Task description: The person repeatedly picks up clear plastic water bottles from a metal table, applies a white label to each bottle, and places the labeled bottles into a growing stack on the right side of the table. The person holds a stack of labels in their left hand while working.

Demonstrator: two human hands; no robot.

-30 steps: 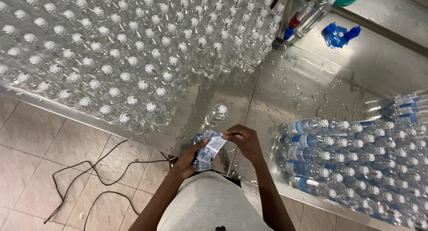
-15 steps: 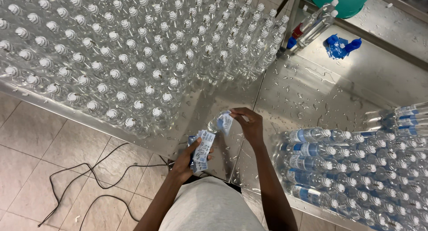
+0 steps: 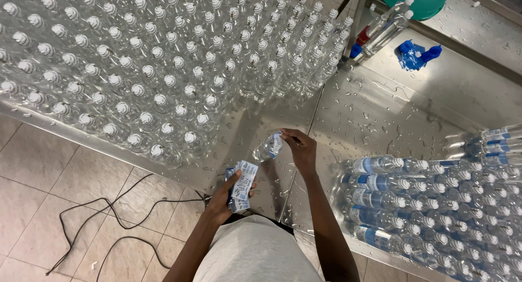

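From the head camera, the right hand (image 3: 300,150) has moved out from the body since a second ago and now grips a clear bottle (image 3: 268,146) on the wet steel table (image 3: 380,113) — fingers closed round its label. The left hand (image 3: 224,196) stays low, clenched on a stack of labels (image 3: 242,186) — so one label has gone on.

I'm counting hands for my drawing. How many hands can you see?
2. The left hand holds a stack of labels low in the middle; the right hand grips a clear bottle just above it.
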